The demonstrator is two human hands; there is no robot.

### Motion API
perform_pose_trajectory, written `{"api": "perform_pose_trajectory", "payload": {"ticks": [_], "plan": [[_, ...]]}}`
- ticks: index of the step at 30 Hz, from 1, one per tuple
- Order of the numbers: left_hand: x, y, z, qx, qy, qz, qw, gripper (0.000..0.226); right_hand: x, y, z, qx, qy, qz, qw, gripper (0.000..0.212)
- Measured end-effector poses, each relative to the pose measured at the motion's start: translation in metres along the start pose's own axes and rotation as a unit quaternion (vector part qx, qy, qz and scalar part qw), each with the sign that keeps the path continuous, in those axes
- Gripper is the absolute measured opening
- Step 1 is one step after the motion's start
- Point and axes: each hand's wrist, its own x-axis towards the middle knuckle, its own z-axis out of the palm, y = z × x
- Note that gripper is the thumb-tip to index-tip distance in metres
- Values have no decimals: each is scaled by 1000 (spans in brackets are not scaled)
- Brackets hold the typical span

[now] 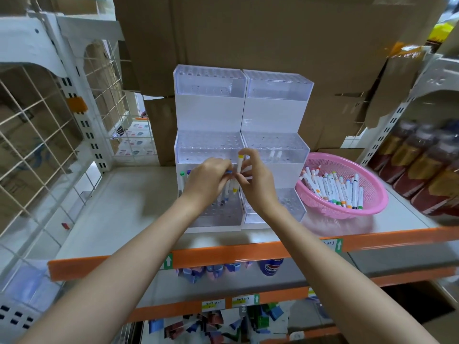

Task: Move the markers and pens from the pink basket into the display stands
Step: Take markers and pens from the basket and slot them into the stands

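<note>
- The right hand [258, 180] pinches a yellow-capped marker [239, 163] between thumb and fingertips. The marker is upright, cap up, in front of the middle tier where the two stands meet.
- The left hand [211, 178] is curled round a bundle of markers [229, 188], held over the lowest tier of the left stand [208, 112]. I can't count how many it's got.
- The pink basket [327, 161] sits on the right side of the shelf [129, 194], near the front edge and just beside the right stand [275, 115]. There's a pile of loose markers [332, 187] inside, so I'd guess most of the job is ahead.
- A green-capped marker [182, 174] stands at the left edge of the left stand's bottom tier, next to one or two more.
- Handling-wise these look like light, stiff plastic barrels, probably smooth and a bit slippery. A fistful could fan out or drop one, so don't overload the hand.
- I'd hold each one on the upper barrel just under the cap, so the bottom end is free to find a hole.
- The holes look snug and the acrylic is see-through, so they're easy to misjudge. Go straight down and don't angle it.
</note>
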Motion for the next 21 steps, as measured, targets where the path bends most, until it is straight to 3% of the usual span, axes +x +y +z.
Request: {"api": "perform_pose_trajectory", "payload": {"ticks": [15,21], "plan": [[4,2,1,42,-18,-31,998,9,-3,0,0,-21,-5,5,1000,55],[-1,-5,3,52,-19,60,997,8,-4,2,-1,-33,-8,-5,999,47]]}}
